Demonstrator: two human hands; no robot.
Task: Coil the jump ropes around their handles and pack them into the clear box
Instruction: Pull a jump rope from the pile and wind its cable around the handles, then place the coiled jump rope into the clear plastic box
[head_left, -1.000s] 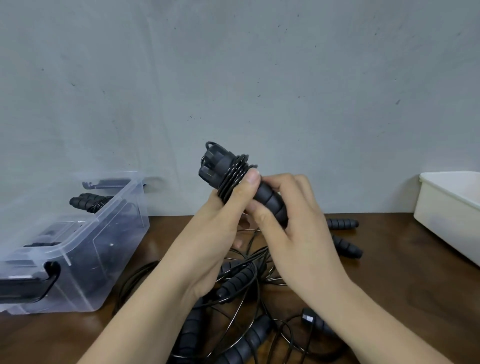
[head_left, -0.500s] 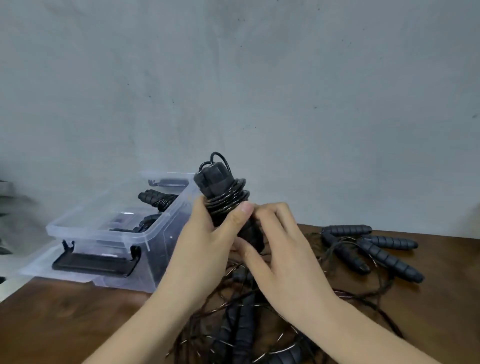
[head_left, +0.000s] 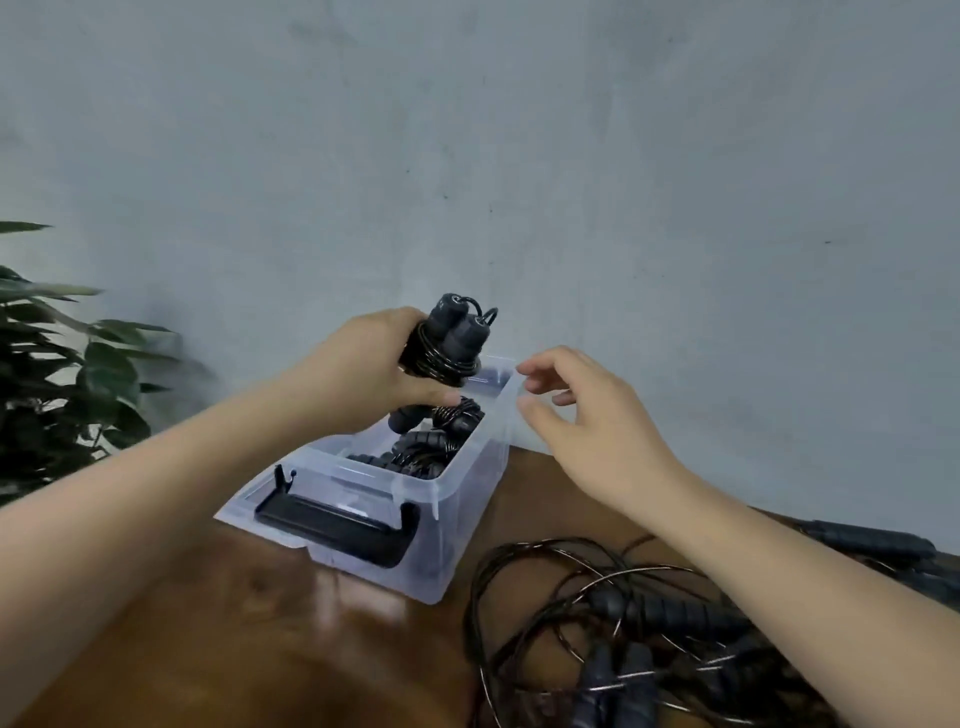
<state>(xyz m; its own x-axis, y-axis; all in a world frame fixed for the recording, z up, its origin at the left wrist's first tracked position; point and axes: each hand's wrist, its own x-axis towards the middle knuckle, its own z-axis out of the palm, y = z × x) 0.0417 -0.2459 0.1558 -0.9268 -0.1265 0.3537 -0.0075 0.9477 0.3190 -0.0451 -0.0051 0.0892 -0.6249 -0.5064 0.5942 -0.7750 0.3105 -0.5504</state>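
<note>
Left hand grips coiled jump rope, handles roughly upright, cord wrapped round them, held above far end of clear box. Right hand at 3 o'clock of the bundle, apart from it, fingers relaxed, holding nothing. Packed ropes lie inside box. Loose rope tangle on wooden table, 5 o'clock of box. Plant at 9 o'clock.

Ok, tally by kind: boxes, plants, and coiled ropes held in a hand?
box: 1
plant: 1
coiled rope, held by left hand: 1
Total: 3
The tangled pile and the box contents are too jumbled to count.
</note>
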